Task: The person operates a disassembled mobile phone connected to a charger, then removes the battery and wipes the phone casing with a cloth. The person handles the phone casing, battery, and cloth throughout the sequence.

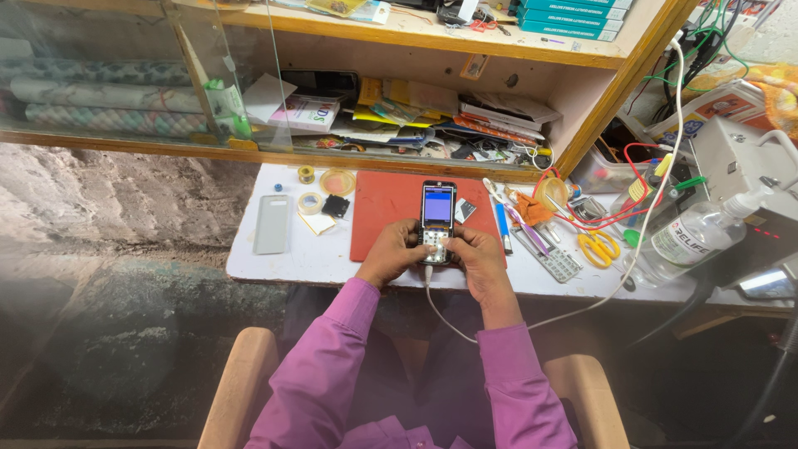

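Gripping the lower keypad end, the left hand (391,252) and right hand (475,254) clamp the phone (437,218) above the red mat (382,212). Likely light, rigid, slippery; hold by its edges, minding the cable (449,320).

A mat (391,212) lies mid-surface (283,264); on its near edge, a phone (437,218). Left lie a case (272,224) and tape (310,202); right, scissors (598,248) and a bottle (694,237).
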